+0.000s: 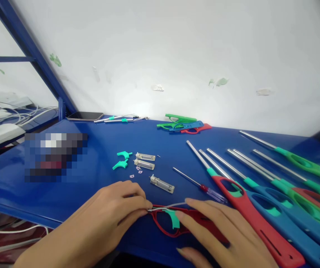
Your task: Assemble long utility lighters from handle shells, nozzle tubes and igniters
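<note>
Near the front edge of the blue table lies a red lighter shell (161, 227) with a teal trigger (173, 219) inside its loop. My left hand (117, 208) pinches the shell's narrow left end, where a thin pale tube or wire (173, 204) runs along the top. My right hand (224, 230) has its fingers spread over the shell's right part; a fingertip meets the tube and another is beside the trigger. Beyond my hands are clear fuel tanks (162, 184), loose teal triggers (120, 164) and small pale pieces (132, 176).
A screwdriver (208, 190) lies just beyond my right hand. Several long-nosed lighters (260, 223) fill the right side. Coloured shells (187, 124), metal rods (117, 119) and a phone (85, 116) lie by the wall. At left is a blurred-out object (55, 156).
</note>
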A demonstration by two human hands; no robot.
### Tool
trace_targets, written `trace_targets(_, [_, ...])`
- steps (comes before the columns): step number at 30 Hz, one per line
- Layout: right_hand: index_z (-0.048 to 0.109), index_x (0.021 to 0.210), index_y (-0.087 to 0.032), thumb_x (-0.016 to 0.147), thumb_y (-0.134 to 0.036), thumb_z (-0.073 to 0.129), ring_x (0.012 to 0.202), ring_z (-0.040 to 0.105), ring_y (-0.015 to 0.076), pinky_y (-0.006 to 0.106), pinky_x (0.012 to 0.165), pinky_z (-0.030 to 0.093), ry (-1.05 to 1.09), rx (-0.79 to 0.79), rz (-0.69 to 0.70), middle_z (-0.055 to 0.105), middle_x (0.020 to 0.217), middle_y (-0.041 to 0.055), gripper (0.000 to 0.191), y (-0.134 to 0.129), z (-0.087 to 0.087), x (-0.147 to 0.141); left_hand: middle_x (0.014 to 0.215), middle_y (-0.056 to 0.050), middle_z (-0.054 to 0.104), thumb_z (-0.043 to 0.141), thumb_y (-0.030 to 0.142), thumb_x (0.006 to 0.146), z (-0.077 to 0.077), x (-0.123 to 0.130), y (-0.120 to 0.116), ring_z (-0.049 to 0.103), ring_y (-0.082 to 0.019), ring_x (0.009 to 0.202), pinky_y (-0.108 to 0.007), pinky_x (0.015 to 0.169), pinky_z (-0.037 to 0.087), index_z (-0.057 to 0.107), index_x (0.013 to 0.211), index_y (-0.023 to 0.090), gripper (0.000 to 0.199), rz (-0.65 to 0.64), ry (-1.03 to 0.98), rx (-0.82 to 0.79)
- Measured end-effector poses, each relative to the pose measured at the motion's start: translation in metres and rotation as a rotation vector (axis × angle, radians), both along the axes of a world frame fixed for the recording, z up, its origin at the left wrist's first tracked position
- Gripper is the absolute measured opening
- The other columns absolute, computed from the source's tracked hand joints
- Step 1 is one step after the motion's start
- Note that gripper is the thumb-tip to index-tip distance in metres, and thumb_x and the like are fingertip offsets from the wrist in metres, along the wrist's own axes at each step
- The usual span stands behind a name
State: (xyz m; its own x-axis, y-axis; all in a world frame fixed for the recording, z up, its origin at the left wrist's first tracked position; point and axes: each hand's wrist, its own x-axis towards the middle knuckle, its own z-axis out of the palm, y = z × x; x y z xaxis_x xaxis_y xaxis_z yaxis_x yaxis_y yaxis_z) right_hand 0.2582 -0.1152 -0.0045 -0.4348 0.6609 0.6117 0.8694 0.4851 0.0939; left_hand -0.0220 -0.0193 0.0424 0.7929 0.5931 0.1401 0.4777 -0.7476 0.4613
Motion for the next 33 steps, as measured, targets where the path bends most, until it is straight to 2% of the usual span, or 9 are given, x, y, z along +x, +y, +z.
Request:
trace_targets(3, [0.067,0.143,-0.038,0.106,-0.052,0.058,0.115,0.076,0.0226,0.033,0.092,0.062,-0.055,-0.021,-0.010,0.075,0.136,0.0027,0.041,0.003,-0.002,-0.001,0.108,0.007,0.073,0.058,0.012,0.109,0.000,0.002,0.000,0.070,-0.009,0.098,-0.015,0.091,0.047,0.072,0.104,0.028,0.022,0.019,0.008,-0.052])
trace_targets(6, [0.063,0.148,-0.042,0.105,-0.055,0.059,0.122,0.072,0.0247,0.036,0.095,0.062,-0.078,-0.037,-0.003,0.071,0.142,0.0041,0.045,0.004,-0.003,-0.001,0.109,0.006,0.073,0.059,0.007,0.105,-0.003,0.001,-0.001,0.070,-0.010,0.095,-0.017,0.089,0.049,0.073,0.101,0.028,0.025,0.033,0.027,-0.077])
trace_targets(14, [0.069,0.140,-0.044,0.103,-0.059,0.061,0.118,0.074,0.0236,0.035,0.093,0.062,-0.038,-0.079,0.026,0.075,0.134,0.0031,0.041,0.004,0.000,0.000,0.112,0.005,0.073,0.056,0.003,0.102,-0.008,-0.001,-0.004,0.070,-0.011,0.096,-0.020,0.091,0.052,0.076,0.108,0.031,0.034,0.047,0.042,-0.023])
trace_targets(17, [0.068,0.142,-0.042,0.104,-0.059,0.059,0.117,0.074,0.0237,0.034,0.092,0.063,-0.027,-0.052,0.021,0.075,0.134,0.0033,0.042,0.005,-0.001,-0.001,0.115,0.006,0.074,0.057,0.012,0.107,-0.005,-0.002,-0.003,0.070,-0.013,0.104,-0.022,0.095,0.052,0.075,0.115,0.034,0.029,0.052,0.020,0.022])
trace_targets(20, [0.064,0.148,-0.037,0.104,-0.061,0.057,0.115,0.076,0.0238,0.033,0.091,0.063,-0.031,-0.034,0.008,0.075,0.134,0.0038,0.050,0.005,-0.003,0.000,0.117,0.003,0.075,0.059,0.034,0.110,-0.003,-0.008,0.005,0.070,-0.019,0.109,-0.030,0.098,0.053,0.075,0.120,0.035,0.019,0.175,-0.011,0.124])
trace_targets(22, [0.062,0.150,-0.034,0.104,-0.063,0.056,0.113,0.077,0.0236,0.031,0.090,0.063,-0.038,-0.027,0.000,0.076,0.134,0.0039,0.055,0.005,-0.004,0.001,0.118,0.000,0.075,0.057,0.043,0.110,-0.004,-0.017,0.016,0.069,-0.023,0.110,-0.036,0.099,0.053,0.076,0.120,0.033,0.023,0.310,-0.016,0.207])
trace_targets(26, [0.062,0.150,-0.031,0.105,-0.061,0.054,0.112,0.077,0.0241,0.032,0.090,0.064,-0.061,-0.006,-0.013,0.077,0.132,0.0040,0.054,0.007,-0.006,0.003,0.121,-0.007,0.072,0.055,0.043,0.109,-0.011,-0.034,0.040,0.064,-0.031,0.113,-0.049,0.099,0.050,0.076,0.119,0.026,0.029,0.497,0.042,0.288])
trace_targets(29, [0.063,0.149,-0.031,0.105,-0.059,0.055,0.109,0.078,0.0240,0.032,0.088,0.064,-0.068,0.000,-0.006,0.078,0.130,0.0039,0.053,0.007,-0.007,0.005,0.119,-0.011,0.072,0.056,0.045,0.107,-0.016,-0.039,0.050,0.064,-0.034,0.106,-0.052,0.092,0.051,0.075,0.124,0.021,0.034,0.553,0.052,0.276])
trace_targets(33, [0.066,0.145,-0.030,0.105,-0.058,0.054,0.109,0.078,0.0244,0.033,0.086,0.065,-0.069,0.007,-0.003,0.078,0.129,0.0042,0.050,0.005,-0.009,0.007,0.116,-0.009,0.070,0.055,0.044,0.107,-0.016,-0.034,0.047,0.063,-0.032,0.107,-0.051,0.095,0.050,0.075,0.117,0.022,0.030,0.513,0.034,0.243])
